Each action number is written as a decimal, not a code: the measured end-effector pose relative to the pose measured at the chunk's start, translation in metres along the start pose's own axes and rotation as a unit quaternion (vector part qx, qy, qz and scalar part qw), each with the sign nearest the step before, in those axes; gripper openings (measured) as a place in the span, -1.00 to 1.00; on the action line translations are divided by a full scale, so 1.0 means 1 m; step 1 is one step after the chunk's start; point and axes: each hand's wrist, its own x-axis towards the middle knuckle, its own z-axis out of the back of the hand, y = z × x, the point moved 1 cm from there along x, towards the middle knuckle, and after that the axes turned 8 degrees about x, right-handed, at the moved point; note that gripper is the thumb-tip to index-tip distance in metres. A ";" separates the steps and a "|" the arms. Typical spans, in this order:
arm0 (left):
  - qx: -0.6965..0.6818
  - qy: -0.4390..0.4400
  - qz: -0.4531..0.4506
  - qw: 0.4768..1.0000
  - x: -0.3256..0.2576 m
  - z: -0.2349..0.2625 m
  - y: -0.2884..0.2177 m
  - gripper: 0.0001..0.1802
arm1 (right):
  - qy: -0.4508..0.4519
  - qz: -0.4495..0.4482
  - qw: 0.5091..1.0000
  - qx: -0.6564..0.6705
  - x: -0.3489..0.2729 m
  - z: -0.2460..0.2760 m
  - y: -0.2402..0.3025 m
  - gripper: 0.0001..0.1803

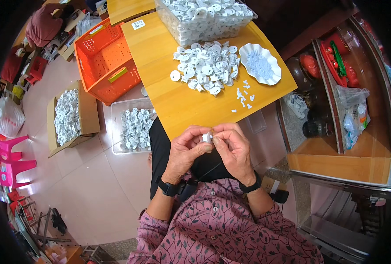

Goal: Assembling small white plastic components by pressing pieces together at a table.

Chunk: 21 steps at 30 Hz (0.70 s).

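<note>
Just off the near edge of the wooden table, my left hand (182, 152) pinches a small white plastic part (207, 137) between thumb and fingers. Against the part's right side, my right hand (235, 152) has its thumb and forefinger pressed together; whatever lies between those fingertips is too small to name. On the table ahead lies a heap of round white plastic parts (206, 66) with slotted faces. To its right is a white scalloped dish (276, 75) of small translucent pieces (259, 64). Several small white pegs (241, 93) are scattered nearer me.
A clear bin (182, 33) full of white parts stands on the table (151, 57). Left of it are an orange crate (90, 79), a cardboard box (88, 110) and a clear tub (116, 132), the last two holding parts. Shelves (340, 163) stand right; another person (43, 24) sits far left.
</note>
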 end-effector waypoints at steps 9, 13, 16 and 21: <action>-0.004 -0.002 -0.001 1.000 -0.001 -0.002 -0.001 -0.61 | 0.013 0.006 0.999 -0.051 0.004 -0.001 0.012 -0.93; 0.005 0.001 0.000 1.000 0.000 -0.003 -0.002 -0.61 | 0.018 0.019 0.997 -0.070 0.003 0.000 0.010 -0.91; 0.007 0.000 -0.001 1.000 -0.001 -0.004 -0.002 -0.61 | 0.019 0.030 0.996 -0.077 0.004 0.000 0.011 -0.89; 0.036 0.000 -0.010 0.999 -0.001 -0.003 -0.001 -0.61 | 0.019 0.032 0.997 -0.072 0.003 -0.001 0.010 -0.90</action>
